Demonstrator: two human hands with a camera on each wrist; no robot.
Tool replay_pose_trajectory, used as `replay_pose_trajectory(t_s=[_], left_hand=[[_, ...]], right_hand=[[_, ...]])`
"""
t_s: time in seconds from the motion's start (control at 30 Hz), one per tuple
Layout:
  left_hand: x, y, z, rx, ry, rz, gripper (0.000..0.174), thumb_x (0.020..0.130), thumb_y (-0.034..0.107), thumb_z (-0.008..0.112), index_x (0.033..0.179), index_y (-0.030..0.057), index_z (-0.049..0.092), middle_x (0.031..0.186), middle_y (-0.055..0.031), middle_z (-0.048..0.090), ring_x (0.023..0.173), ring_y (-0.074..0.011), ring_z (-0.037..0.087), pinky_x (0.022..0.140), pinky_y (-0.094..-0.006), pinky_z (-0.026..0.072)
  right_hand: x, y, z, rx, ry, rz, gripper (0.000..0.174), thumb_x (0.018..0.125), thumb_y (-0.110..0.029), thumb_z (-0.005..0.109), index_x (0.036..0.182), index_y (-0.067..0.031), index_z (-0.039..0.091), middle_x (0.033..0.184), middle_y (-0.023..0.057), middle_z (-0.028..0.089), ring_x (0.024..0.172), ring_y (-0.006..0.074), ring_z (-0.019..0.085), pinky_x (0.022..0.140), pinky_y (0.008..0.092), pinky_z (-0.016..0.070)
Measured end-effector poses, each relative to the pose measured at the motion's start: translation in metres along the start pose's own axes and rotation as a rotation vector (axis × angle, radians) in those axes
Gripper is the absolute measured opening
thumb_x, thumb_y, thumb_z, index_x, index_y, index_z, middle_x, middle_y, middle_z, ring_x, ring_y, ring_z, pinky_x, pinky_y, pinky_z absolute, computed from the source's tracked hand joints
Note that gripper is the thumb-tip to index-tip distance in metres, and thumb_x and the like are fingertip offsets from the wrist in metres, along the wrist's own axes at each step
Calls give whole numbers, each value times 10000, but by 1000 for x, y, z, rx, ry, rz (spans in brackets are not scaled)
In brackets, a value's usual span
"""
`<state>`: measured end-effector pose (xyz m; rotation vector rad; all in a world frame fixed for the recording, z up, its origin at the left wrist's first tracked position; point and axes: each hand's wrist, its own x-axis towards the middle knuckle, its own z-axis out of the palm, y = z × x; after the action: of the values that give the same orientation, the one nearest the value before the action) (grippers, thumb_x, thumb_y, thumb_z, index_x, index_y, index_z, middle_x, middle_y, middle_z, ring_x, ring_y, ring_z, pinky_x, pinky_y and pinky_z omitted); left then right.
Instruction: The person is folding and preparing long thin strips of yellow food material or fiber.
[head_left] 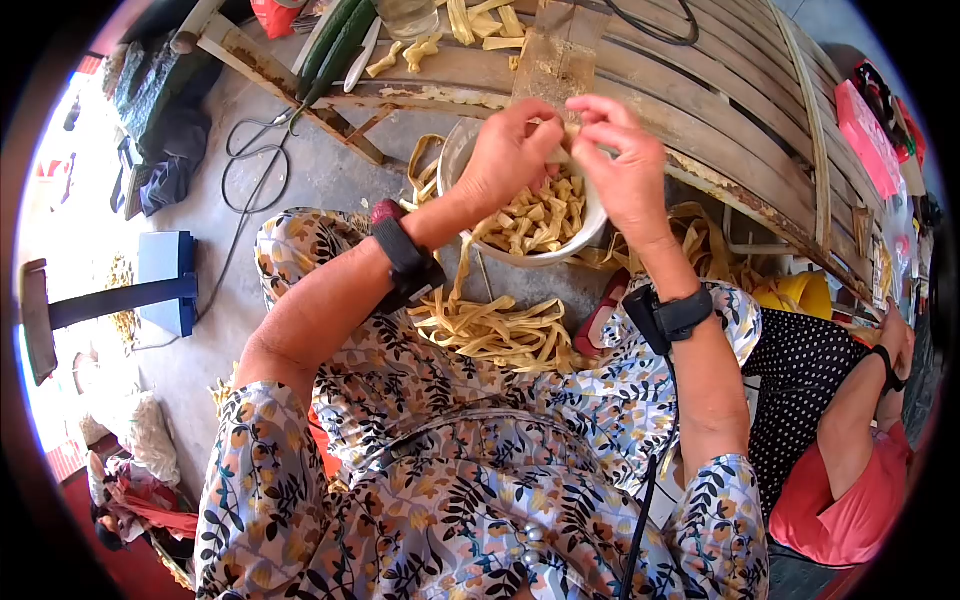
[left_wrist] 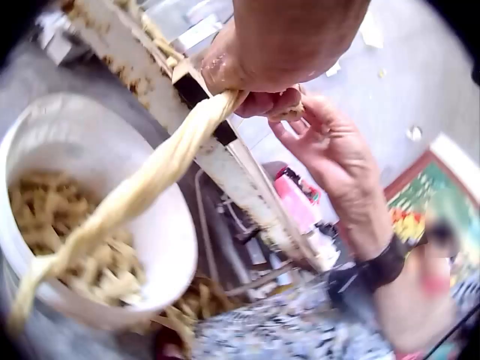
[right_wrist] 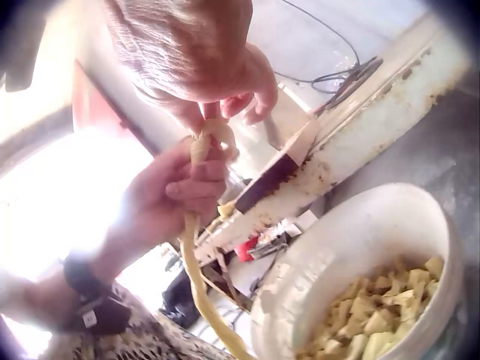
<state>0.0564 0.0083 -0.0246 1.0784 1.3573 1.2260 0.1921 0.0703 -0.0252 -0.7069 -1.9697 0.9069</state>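
Observation:
Over a white bucket (head_left: 597, 218), my left hand (head_left: 503, 155) grips a long pale-yellow strip (left_wrist: 142, 180), which looks like tofu skin. It hangs twisted from that fist, past the bucket in the left wrist view. My right hand (head_left: 628, 168) meets the left one; in the right wrist view its thumb and fingertips pinch the strip's upper end, which bends into a small loop (right_wrist: 219, 135) above the left fingers. Short knotted yellow pieces (head_left: 540, 222) fill the bucket's lower part. Loose long strips (head_left: 500, 332) lie heaped on the floor by my feet.
A slatted bench (head_left: 690, 110) with a rusty metal edge stands just beyond the bucket. More knotted pieces (head_left: 422, 52), a wooden board (head_left: 555, 60) and dark green cucumbers (head_left: 335, 50) lie on it. Another person (head_left: 840, 450) sits at my right. A black cable (head_left: 240, 190) crosses the floor.

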Motion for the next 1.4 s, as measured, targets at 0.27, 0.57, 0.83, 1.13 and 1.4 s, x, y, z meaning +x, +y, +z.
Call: replay_pose_trajectory(t_s=[0.27, 0.57, 0.83, 1.13, 1.4], left_hand=[[1, 3, -2, -411, -269, -196, 339, 863, 350, 519, 1003, 41, 523, 591, 61, 341, 488, -28, 257, 444, -181, 209], [8, 11, -8, -96, -339, -43, 292, 887, 279, 486, 1008, 27, 569, 717, 37, 473, 583, -27, 390, 520, -156, 304], [15, 2, -9, -170, -454, -73, 292, 905, 263, 448, 994, 12, 567, 719, 29, 491, 583, -41, 409, 532, -165, 341], [6, 6, -26, 50, -403, -11, 269, 920, 217, 411, 909, 0, 570, 655, 29, 489, 577, -44, 424, 530, -172, 359], [7, 5, -28, -126, -428, -108, 266, 918, 225, 416, 888, 9, 570, 627, 44, 440, 527, -36, 345, 489, -168, 293]], right_hand=[[17, -2, -32, 718, 311, 580, 109, 755, -55, 627, 811, 35, 652, 1014, 72, 594, 772, 86, 551, 722, 209, 451], [9, 1, -17, 594, 205, 522, 139, 731, -74, 662, 806, 42, 655, 950, 89, 592, 758, 107, 552, 690, 221, 450], [8, 6, -16, 775, 136, 665, 191, 736, -128, 680, 846, 23, 642, 938, 78, 591, 712, 122, 551, 700, 228, 465], [10, -4, -17, 634, -91, 679, 217, 747, -169, 677, 909, -40, 613, 691, -3, 551, 613, 51, 493, 482, 168, 404], [11, -3, -20, 700, -55, 644, 115, 747, -85, 644, 838, -20, 616, 665, -8, 533, 533, 28, 433, 425, 161, 306]])
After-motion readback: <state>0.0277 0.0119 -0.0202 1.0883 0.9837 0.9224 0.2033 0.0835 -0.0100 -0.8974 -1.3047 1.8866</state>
